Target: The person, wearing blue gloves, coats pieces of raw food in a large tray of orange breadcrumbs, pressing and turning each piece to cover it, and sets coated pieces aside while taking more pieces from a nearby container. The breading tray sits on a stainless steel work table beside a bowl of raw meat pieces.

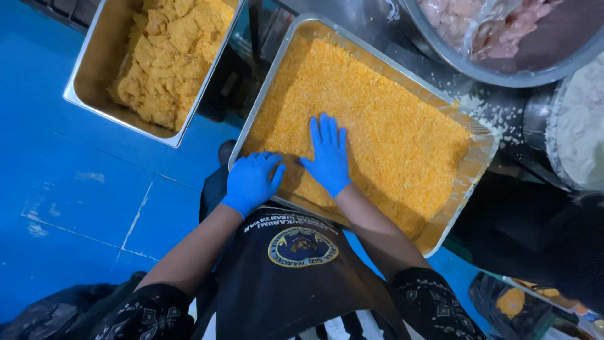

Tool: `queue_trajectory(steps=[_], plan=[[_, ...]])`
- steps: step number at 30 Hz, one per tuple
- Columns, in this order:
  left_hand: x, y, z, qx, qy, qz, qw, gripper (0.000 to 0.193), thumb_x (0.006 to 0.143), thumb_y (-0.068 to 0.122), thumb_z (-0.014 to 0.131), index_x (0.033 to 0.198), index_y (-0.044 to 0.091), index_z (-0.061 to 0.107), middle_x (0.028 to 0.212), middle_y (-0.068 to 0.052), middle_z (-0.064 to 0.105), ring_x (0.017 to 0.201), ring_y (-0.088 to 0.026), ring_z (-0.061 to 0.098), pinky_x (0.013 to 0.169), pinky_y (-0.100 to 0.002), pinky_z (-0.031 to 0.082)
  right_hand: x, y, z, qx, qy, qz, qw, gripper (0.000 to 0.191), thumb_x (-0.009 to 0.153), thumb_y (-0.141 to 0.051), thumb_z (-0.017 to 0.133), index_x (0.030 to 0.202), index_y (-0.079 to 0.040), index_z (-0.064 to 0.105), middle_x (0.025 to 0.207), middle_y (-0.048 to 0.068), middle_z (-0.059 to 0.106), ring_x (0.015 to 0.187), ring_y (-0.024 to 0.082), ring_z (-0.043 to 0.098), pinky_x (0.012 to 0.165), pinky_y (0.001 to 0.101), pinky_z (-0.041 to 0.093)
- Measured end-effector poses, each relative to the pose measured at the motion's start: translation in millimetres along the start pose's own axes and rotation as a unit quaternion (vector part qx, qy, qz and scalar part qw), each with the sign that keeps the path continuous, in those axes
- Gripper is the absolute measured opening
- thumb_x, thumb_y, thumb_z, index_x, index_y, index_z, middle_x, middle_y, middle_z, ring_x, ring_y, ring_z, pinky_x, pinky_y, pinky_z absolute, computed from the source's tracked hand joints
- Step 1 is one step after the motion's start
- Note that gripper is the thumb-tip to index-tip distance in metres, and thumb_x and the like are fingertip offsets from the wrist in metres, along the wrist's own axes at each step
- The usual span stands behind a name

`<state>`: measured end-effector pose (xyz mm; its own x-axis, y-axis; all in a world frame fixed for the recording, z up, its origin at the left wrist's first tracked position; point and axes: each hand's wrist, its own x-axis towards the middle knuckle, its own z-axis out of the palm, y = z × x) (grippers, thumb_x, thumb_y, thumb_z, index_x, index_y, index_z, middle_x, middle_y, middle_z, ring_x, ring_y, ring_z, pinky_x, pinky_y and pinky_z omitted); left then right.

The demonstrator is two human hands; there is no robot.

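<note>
Now | right hand [328,156] flat, fingers spread on breadcrumbs [390,119] | left hand [251,181] curled on tray [478,165] edge

Left hand [251,181]: fingertips curled under, buried in orange breadcrumbs [377,119]; whatever lies beneath is not visible. Right hand [328,154]: flat, palm side hidden. Second tray of breaded pieces [165,56]: cut off at top edge. Bowl of raw chicken [503,38]: cut off at top/right, part under a plastic bag. White-filled bowl [582,126]: cut off right, contents blurred. Apron badge [303,247]: too small to make out.
</note>
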<state>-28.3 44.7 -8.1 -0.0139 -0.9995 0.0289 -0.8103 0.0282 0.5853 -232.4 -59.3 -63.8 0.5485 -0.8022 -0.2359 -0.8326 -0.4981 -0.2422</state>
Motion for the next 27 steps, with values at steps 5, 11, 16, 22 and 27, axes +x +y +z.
queue_trajectory(steps=[5, 11, 16, 22, 27], plan=[[-1, -2, 1, -0.004, 0.003, -0.004, 1.000, 0.023, 0.094, 0.030, 0.065, 0.108, 0.013, 0.073, 0.103, -0.007, 0.072, 0.088, -0.029, 0.068, 0.071, -0.045, 0.051, -14, 36, 11, 0.034, 0.102, 0.058, 0.992, 0.062, 0.084, -0.026, 0.080, 0.141, -0.015, 0.060, 0.141, 0.012, 0.062, 0.130, 0.035, 0.056, 0.110, 0.0525, 0.044], [2, -3, 2, -0.004, -0.008, -0.003, 1.000, 0.023, 0.094, 0.031, 0.065, 0.109, 0.013, 0.072, 0.103, -0.008, 0.072, 0.087, -0.029, 0.068, 0.070, -0.045, 0.051, -28, 77, 17, 0.410, 0.127, 0.183, 0.885, 0.050, 0.089, -0.027, 0.080, 0.132, -0.004, 0.068, 0.116, 0.016, 0.075, 0.101, 0.033, 0.069, 0.091, 0.0426, 0.057], [3, -2, 1, 0.002, -0.022, -0.014, 1.000, 0.023, 0.095, 0.031, 0.065, 0.110, 0.014, 0.072, 0.099, -0.007, 0.071, 0.086, -0.029, 0.068, 0.069, -0.045, 0.051, -69, 91, 31, 0.252, 0.131, 0.165, 0.945, 0.056, 0.093, -0.029, 0.080, 0.138, -0.001, 0.063, 0.136, 0.020, 0.064, 0.128, 0.031, 0.060, 0.108, 0.0425, 0.049], [5, -3, 1, 0.009, -0.033, -0.014, 0.999, 0.022, 0.096, 0.032, 0.065, 0.109, 0.015, 0.072, 0.098, -0.008, 0.071, 0.085, -0.029, 0.068, 0.069, -0.045, 0.051, -104, 67, 61, 0.494, -0.046, 0.287, 0.820, 0.069, 0.095, -0.035, 0.074, 0.147, 0.002, 0.047, 0.144, 0.015, 0.058, 0.133, 0.026, 0.056, 0.111, 0.0415, 0.043], [4, -2, -2, 0.002, -0.019, -0.004, 1.000, 0.023, 0.095, 0.031, 0.065, 0.108, 0.014, 0.072, 0.099, -0.008, 0.071, 0.085, -0.029, 0.068, 0.069, -0.046, 0.051, -95, 67, 38, 0.719, -0.028, 0.349, 0.600, 0.052, 0.106, -0.033, 0.067, 0.143, 0.003, 0.061, 0.117, 0.020, 0.060, 0.101, 0.032, 0.046, 0.086, 0.0494, 0.038]])
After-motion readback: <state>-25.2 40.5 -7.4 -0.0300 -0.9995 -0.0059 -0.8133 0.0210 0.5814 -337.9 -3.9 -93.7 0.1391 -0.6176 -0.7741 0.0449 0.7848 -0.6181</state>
